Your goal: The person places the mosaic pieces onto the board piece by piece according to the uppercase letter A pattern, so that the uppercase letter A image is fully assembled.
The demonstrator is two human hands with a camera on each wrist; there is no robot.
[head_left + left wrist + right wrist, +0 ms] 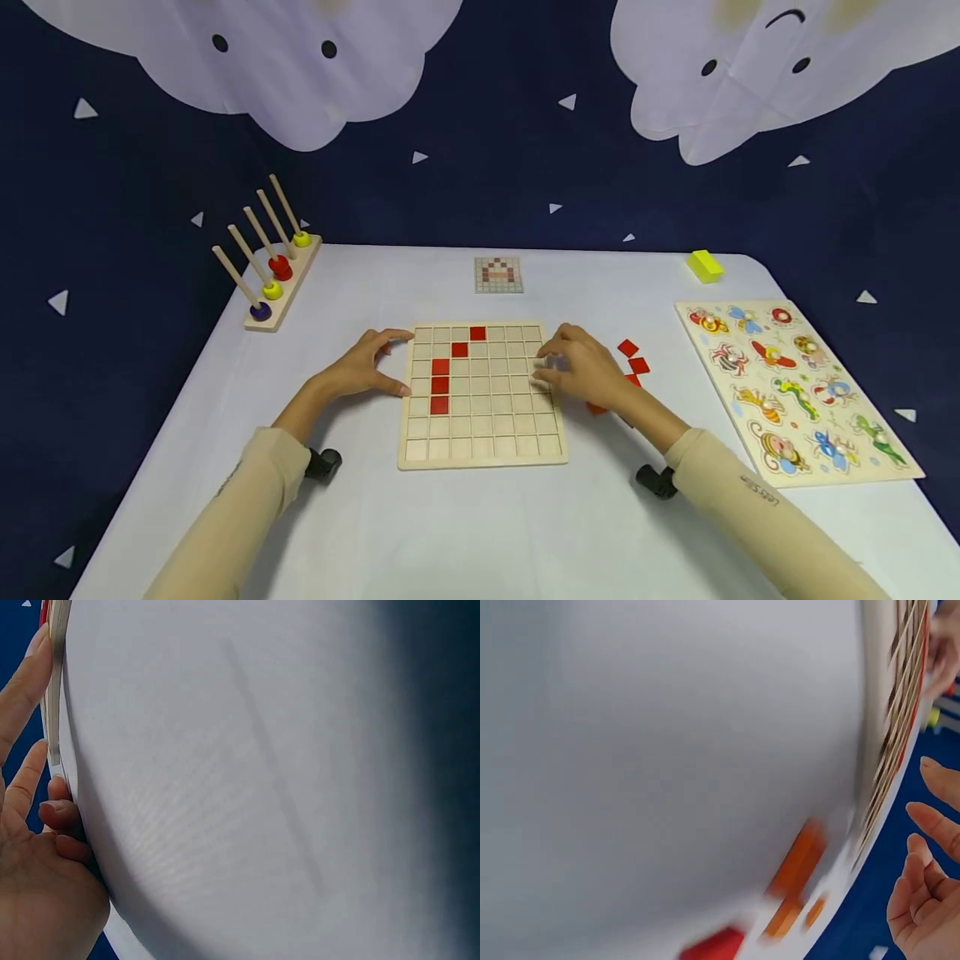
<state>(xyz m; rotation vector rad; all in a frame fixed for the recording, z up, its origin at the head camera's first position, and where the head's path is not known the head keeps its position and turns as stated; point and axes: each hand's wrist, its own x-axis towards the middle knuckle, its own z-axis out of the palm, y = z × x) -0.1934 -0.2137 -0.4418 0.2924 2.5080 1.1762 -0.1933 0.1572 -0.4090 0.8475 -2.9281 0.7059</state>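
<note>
A square wooden grid board (480, 461) lies mid-table, with several red square tiles (440, 385) set in its cells. At its left side is my left hand (356, 367), thumb and index finger spread and touching the frame's edge. The left wrist view shows those fingertips against the board's side (55, 697), the other fingers curled in. My right hand (581, 364) hovers over the board's right edge, fingers bent and apart with nothing between them. Past that hand lie loose red tiles (639, 365), partly hidden by the hand and forearm; in the right wrist view, orange-looking pieces (799, 859) appear blurred.
Behind the board lies a small pattern card (498, 275). A peg stand with coloured rings (283, 287) occupies the back left. On the right are an insect picture puzzle board (798, 392) and a yellow block (705, 267). A dark cloth with clouds (495, 192) hangs behind the table.
</note>
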